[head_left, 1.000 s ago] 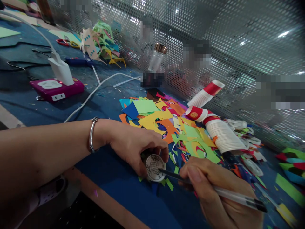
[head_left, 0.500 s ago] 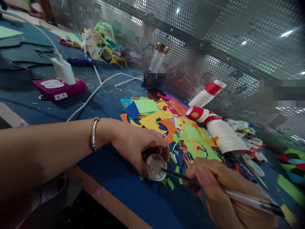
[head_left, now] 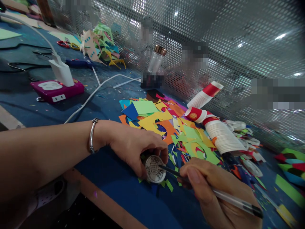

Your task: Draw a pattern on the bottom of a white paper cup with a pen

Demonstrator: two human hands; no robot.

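In the head view, my left hand grips a round white disc by its edge, thumb on the near side and fingers curled over the far side. Black lines on its face form a crosshatched circle with strokes around it. What lies beneath the disc is hidden by my fingers. My right hand is closed around a pen with a clear barrel and dark ends. The pen's point is at the disc's face, near the middle of the drawing. Green paper scraps lie beside the disc.
Coloured paper cut-offs pile up beyond my hands. Stacked paper cups lie to the right. At left sit a purple power strip with a white plug and cable, and a glue gun. A perforated metal screen stands behind.
The pen point has shifted slightly up and left across the disc, and my right hand has moved left with it. The disc looks turned a little in my left hand.
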